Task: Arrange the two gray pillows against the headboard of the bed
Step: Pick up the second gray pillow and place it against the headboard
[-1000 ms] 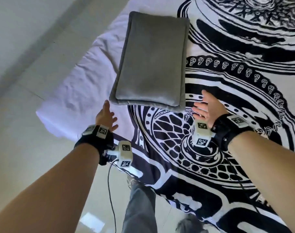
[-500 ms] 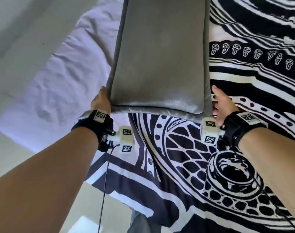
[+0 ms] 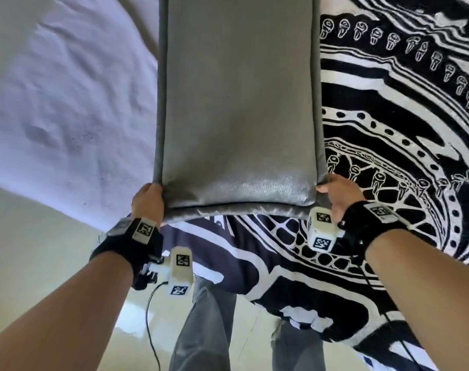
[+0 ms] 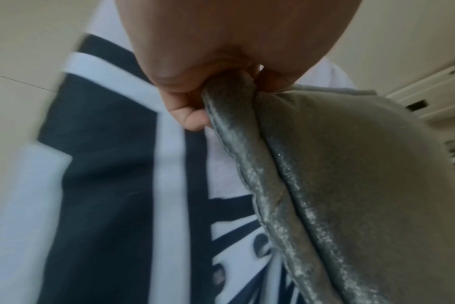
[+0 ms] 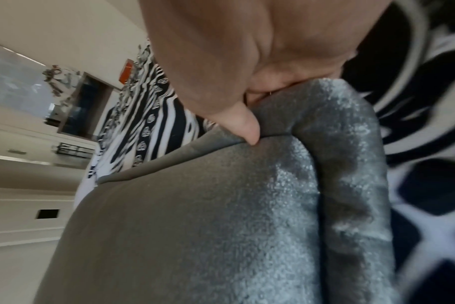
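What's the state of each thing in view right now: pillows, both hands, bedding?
gray pillows: stacked flat on the bed, near corners gripped, headboard not in view
left hand: grips the stack's near left corner
right hand: grips the near right corner, thumb on top
patterned blanket: spread flat under the pillows
white sheet: wrinkled, uncovered left of the pillows

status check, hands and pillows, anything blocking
Left hand grips the near left corner of the gray velvet pillows. Right hand grips the near right corner. Stack on black-and-white patterned bedspread; headboard out of view, nothing seen blocking.
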A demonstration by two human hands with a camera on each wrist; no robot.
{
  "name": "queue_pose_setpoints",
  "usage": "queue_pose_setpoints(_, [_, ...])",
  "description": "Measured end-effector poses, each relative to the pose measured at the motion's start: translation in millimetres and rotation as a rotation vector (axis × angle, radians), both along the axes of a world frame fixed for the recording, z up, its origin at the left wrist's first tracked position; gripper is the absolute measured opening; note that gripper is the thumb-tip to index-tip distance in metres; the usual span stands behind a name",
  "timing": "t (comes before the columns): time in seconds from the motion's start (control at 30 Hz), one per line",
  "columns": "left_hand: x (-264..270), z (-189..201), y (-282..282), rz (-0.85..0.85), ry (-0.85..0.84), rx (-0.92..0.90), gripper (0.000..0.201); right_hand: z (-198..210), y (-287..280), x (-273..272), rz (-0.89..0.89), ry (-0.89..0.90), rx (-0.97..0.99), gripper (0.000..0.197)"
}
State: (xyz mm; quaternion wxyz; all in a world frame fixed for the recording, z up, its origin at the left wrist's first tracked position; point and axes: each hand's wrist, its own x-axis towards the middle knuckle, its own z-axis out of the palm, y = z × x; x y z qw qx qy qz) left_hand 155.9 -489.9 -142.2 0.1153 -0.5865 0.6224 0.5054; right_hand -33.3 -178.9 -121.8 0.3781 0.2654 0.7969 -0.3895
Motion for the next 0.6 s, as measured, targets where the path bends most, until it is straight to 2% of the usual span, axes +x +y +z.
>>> queue_pose_setpoints(0.07, [29,5,14,-0.081,-0.051,0.041,0.058,-3,18,25,-0.01,-0.068,0.019,0.02])
queue_pose_setpoints(0.13, [34,15,18,-0.114,-0.064,0.029,0.035,0,23,34,-0.056,-0.121,0.016,0.014])
queue_pose_setpoints(0.2, [23,21,9,-0.092,-0.025,0.006,0.02,6,15,27,-0.149,-0.134,-0.004,0.027])
queue_pose_setpoints(0.27, [1,24,-4,-0.046,0.064,-0.011,0.029,10,-2,9,-0.223,-0.052,-0.057,0.021])
queue_pose_setpoints(0.3, [-12,26,-9,-0.003,0.091,-0.006,0.035,10,-11,-3,-0.231,-0.017,-0.101,0.025])
queue_pose_setpoints(0.4, [-51,32,-18,0.086,0.143,0.017,0.054,3,-36,-29,-0.236,0.045,-0.162,0.075])
queue_pose_setpoints(0.5, [-80,33,-17,0.078,0.176,-0.003,0.069,-17,-46,-43,-0.22,0.065,-0.207,0.091])
queue_pose_setpoints(0.57, [-90,33,-11,0.139,0.188,0.018,0.072,-16,-54,-41,-0.238,0.088,-0.185,0.111])
queue_pose_setpoints(0.6, [-93,34,-7,0.175,0.192,0.021,0.071,-12,-57,-39,-0.25,0.117,-0.185,0.112])
